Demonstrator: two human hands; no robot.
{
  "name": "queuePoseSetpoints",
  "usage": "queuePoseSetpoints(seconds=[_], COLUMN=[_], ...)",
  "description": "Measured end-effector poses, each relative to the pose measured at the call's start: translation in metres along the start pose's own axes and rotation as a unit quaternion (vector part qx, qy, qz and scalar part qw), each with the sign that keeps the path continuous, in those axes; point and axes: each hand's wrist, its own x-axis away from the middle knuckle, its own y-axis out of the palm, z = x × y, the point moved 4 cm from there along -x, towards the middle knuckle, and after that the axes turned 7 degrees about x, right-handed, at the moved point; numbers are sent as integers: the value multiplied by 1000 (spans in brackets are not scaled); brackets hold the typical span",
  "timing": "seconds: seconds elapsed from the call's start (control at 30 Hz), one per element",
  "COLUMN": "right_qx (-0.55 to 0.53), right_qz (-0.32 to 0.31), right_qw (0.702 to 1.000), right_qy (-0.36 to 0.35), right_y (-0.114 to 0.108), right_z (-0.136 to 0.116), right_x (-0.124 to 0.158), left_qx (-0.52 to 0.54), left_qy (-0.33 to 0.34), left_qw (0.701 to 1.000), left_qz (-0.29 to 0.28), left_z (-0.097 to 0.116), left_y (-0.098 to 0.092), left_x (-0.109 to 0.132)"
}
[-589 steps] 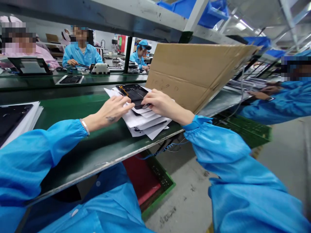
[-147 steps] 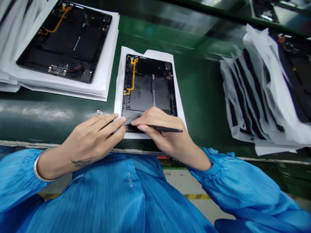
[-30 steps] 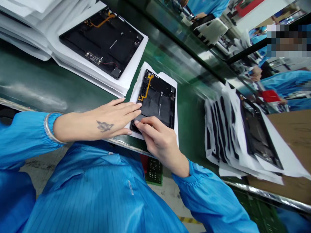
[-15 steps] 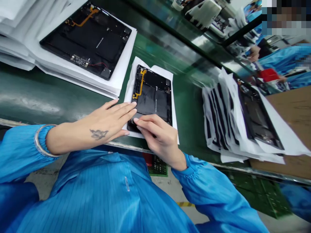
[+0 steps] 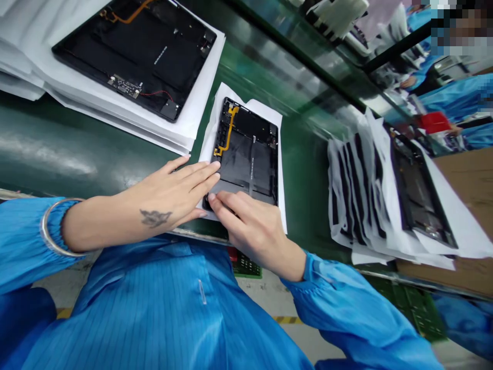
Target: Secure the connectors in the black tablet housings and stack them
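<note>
In front of me a black tablet housing (image 5: 241,167) lies open side up on a sheet of white paper (image 5: 209,144). An orange flex cable (image 5: 230,133) runs along its upper left side. My left hand (image 5: 169,195) is stretched flat, its fingertips resting on the housing's left edge. Over the lower end of the housing my right hand (image 5: 256,226) is closed, fingers curled, with the leading fingertips at the lower left corner. Whatever those fingers may hold is hidden. The hand covers much of the near edge.
A larger black housing (image 5: 142,56) tops a stack of paper sheets (image 5: 127,123) at left. More housings (image 5: 419,185) interleaved with paper lean at right beside a cardboard box (image 5: 470,180). A shelf rail (image 5: 292,51) crosses behind. Blue-sleeved people work at upper right.
My right hand has turned flatter, its fingertips shifting slightly left and down at the corner. My left hand stays on the edge. The view has shifted slightly.
</note>
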Motion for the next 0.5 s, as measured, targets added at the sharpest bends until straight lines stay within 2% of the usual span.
queuePoseSetpoints(seconds=[0.13, 0.3, 0.4, 0.5], right_qx=[15, 4, -62, -158], right_qz=[-14, -6, -11, 27], right_qw=[1000, 1000, 997, 984], right_qy=[-20, 10, 33, 84], right_y=[-3, 0, 9, 14], right_z=[-1, -3, 3, 14], right_x=[-4, -2, 0, 3], left_qx=[-13, -24, -23, -25], left_qy=[3, 12, 15, 11], left_qw=[1000, 999, 999, 1000], left_qz=[-10, -20, -20, -13], left_z=[0, -5, -7, -6], left_y=[-2, 0, -1, -8], left_x=[0, 2, 3, 5])
